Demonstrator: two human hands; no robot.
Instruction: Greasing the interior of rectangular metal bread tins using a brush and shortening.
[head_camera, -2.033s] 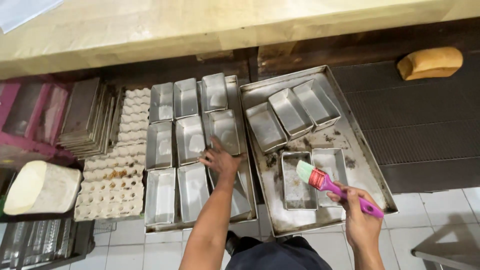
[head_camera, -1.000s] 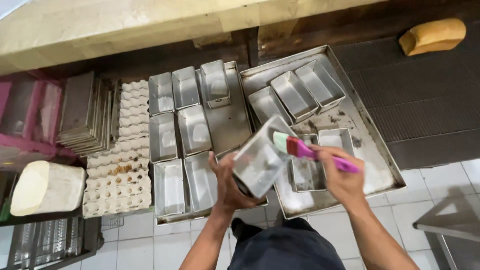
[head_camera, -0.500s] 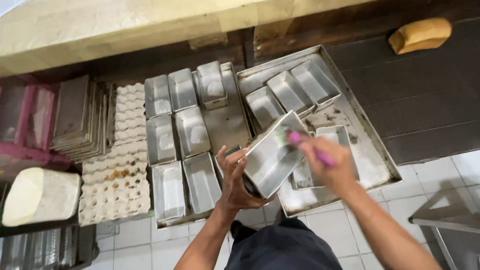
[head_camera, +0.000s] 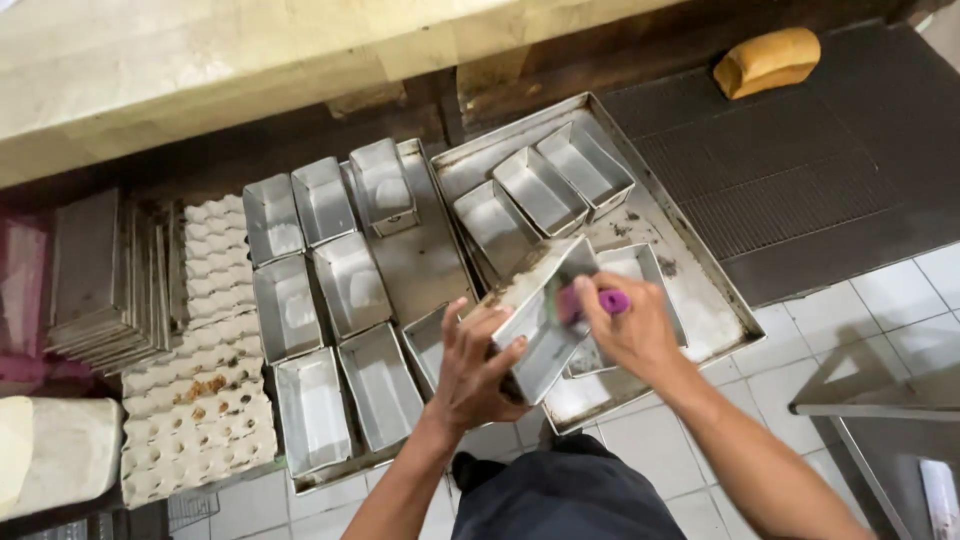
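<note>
My left hand (head_camera: 478, 368) grips a rectangular metal loaf tin (head_camera: 537, 318), tilted and lifted above the trays. My right hand (head_camera: 628, 328) holds a pastry brush with a pink-purple handle (head_camera: 610, 300); its head is down inside the tin and hidden. Below lie two metal trays on the floor. The left tray (head_camera: 425, 255) carries several empty loaf tins in rows. The right tray (head_camera: 690, 275) carries three tins at its far end and another beside my right hand.
Stacked egg cartons (head_camera: 200, 400) lie left of the trays, beside a stack of flat metal pans (head_camera: 95, 275). A baked loaf (head_camera: 768, 60) rests on a dark mat at top right. A pale wooden counter (head_camera: 250, 60) runs along the top. A metal frame (head_camera: 880, 430) stands at the right.
My left hand picked a tin off the left tray and raised it. My right hand brought the brush over and pushed its head into the tin.
</note>
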